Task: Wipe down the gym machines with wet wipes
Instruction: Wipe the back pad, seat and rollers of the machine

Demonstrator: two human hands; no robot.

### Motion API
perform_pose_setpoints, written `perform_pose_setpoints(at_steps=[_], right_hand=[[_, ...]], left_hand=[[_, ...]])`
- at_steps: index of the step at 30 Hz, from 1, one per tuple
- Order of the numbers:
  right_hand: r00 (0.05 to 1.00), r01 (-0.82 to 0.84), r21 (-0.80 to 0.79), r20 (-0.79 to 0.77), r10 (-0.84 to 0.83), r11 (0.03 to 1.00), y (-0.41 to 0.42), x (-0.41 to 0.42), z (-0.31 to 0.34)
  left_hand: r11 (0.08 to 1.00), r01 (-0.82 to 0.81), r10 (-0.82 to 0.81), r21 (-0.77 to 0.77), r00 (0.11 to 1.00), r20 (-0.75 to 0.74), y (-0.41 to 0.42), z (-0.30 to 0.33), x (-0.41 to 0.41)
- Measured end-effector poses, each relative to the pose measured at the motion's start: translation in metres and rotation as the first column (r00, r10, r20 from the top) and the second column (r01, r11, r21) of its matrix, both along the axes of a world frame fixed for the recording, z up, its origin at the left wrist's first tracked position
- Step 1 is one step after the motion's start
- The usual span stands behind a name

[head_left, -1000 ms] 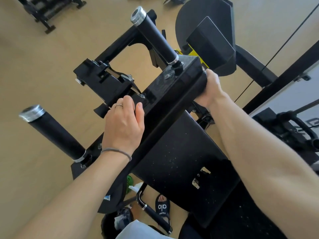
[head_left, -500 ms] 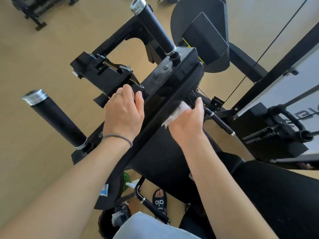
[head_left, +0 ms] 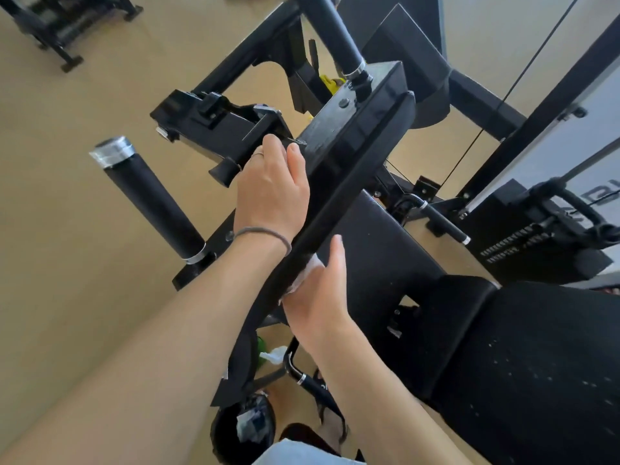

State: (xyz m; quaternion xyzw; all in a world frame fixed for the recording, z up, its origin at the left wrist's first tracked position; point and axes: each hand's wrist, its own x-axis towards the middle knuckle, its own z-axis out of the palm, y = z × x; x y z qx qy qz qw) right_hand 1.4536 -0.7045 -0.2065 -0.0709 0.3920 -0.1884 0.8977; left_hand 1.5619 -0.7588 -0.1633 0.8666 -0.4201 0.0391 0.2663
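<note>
A black gym machine fills the head view, with a long padded bar [head_left: 349, 169] running diagonally from upper right to lower left. My left hand [head_left: 271, 193] rests on the bar's upper face, fingers curled over its far edge. My right hand [head_left: 318, 290] presses a white wet wipe [head_left: 307, 271] flat against the near side of the bar at its lower part, fingers straight. Two black foam-covered handles stick out: one at the left [head_left: 151, 199], one at the top [head_left: 335, 31].
A black seat pad [head_left: 523, 364] lies at the lower right. A weight stack [head_left: 513, 250] and cables stand at the right. A crumpled wipe [head_left: 273, 354] and a dark bag [head_left: 245, 427] lie below by my feet. Another machine [head_left: 63, 21] stands at the far left.
My right hand slid the wipe down along the bar's near side, from its upper right end to its lower part. My left hand stayed in place on the bar.
</note>
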Motion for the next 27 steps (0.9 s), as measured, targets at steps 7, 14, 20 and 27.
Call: perform_pose_setpoints(at_steps=[7,14,20,27], right_hand=[[0.982,0.157,-0.18,-0.075,-0.173,0.971,-0.069,0.001,0.021],[0.996,0.051,-0.033,-0.078,-0.053,0.998,0.063,0.006,0.014],[0.986,0.153,0.217,0.04,-0.165,0.964,0.084,0.008,0.017],[0.964,0.228,-0.02,-0.138,-0.228,0.974,0.035,0.015,0.032]], left_hand=[[0.921,0.388,-0.388,0.027,0.915,0.109,0.077,0.025,0.004],[0.754,0.641,-0.651,0.141,0.704,0.284,0.135,0.016,0.023],[0.801,0.58,-0.532,-0.147,0.803,0.267,0.143,0.011,0.023],[0.9,-0.179,0.057,-0.397,0.952,-0.302,0.193,-0.013,0.022]])
